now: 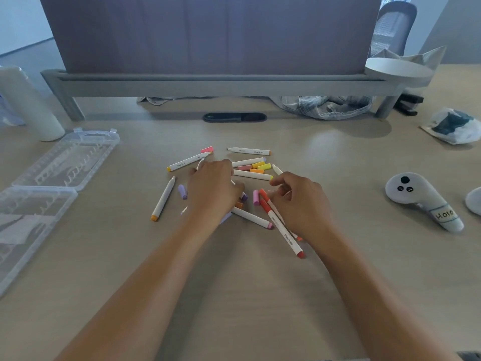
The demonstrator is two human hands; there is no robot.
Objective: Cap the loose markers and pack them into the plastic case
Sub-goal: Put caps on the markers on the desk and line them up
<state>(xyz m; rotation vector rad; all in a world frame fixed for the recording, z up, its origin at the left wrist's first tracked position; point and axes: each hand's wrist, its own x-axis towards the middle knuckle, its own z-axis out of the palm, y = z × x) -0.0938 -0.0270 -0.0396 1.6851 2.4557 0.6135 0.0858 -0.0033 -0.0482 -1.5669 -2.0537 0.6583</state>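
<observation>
Several white markers and loose coloured caps lie in a pile (250,168) at mid-table. My left hand (213,188) is palm down over the pile with its fingers curled. It seems to grip a white marker (201,162) whose ends poke out past the fingers and the wrist. My right hand (302,201) is beside it, fingers curled round an uncapped white marker (276,169) whose tip sticks out forward. A capped red marker (282,227) lies just left of this hand. The clear plastic case (65,162) lies open and empty at the left.
A grey monitor shelf (221,82) crosses the back, with denim cloth (328,106) under it. A white cylinder (28,105) stands at the far left. On the right lie a white controller (421,199), a plastic bag (455,126) and a stapler (408,105).
</observation>
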